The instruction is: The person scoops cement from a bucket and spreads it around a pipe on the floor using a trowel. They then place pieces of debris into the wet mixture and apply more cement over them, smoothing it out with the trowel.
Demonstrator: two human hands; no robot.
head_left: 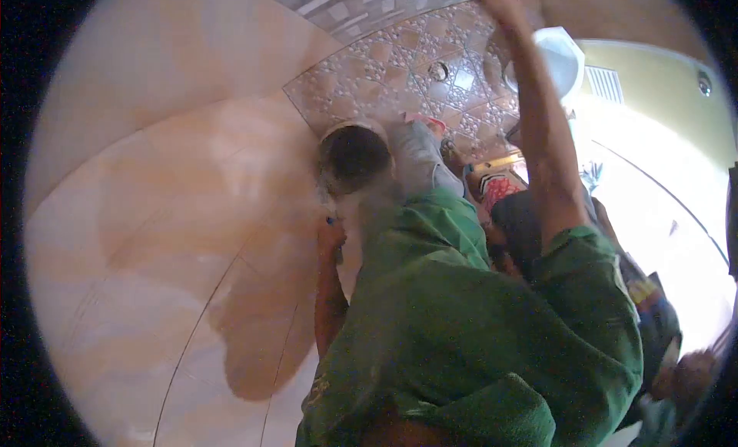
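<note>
My left hand (331, 235) is low beside the tiled wall, fingers closed round a small thing with a blue part that I cannot make out. Just beyond it is a dark round opening, which looks like a bucket (356, 161) with a pale rim. My right arm (542, 132) stretches far forward. Its hand lies at the top edge, mostly cut off, so its fingers and anything in them are hidden.
Glossy tiled wall (192, 239) fills the left side. Ahead is patterned floor tile (400, 59) with a round drain (438, 71) and a white fixture (560, 59). A yellow bar-shaped tool (498, 163) lies near my legs. Another person (653, 309) is close on the right.
</note>
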